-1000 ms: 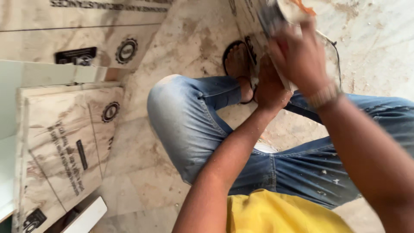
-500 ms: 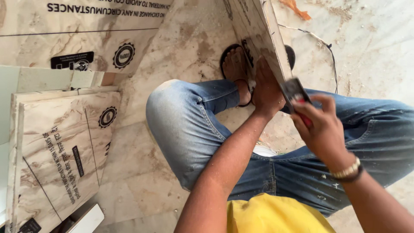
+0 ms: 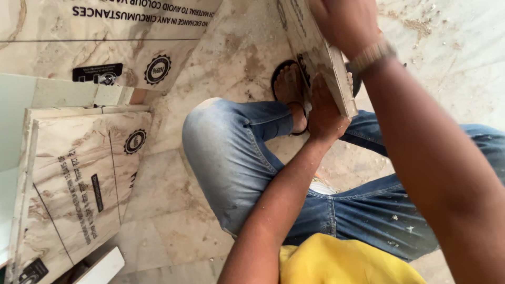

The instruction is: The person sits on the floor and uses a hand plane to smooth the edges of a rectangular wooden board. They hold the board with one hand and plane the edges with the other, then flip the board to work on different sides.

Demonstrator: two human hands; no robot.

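Note:
A narrow wood board (image 3: 322, 62) stands on edge on the floor in front of my crouched legs. My left hand (image 3: 323, 113) grips its lower end, just beside my sandalled foot (image 3: 289, 87). My right hand (image 3: 339, 21), with a band at the wrist, is closed against the board's upper part at the top of the view. The small dark tool that it held a moment ago is hidden under the fingers. My forearm covers the right side of the board.
Two printed marble-pattern panels lie at the left (image 3: 79, 179) and top left (image 3: 105, 37), with a pale green sheet (image 3: 16, 105) between them. A white offcut (image 3: 102, 268) lies at the bottom left. The stone floor (image 3: 173, 226) carries sawdust at the top right.
My right hand, holding the small dark tool, dropped from the board's top to its lower end, then rose back to the top. My left hand kept its grip. The view moved closer.

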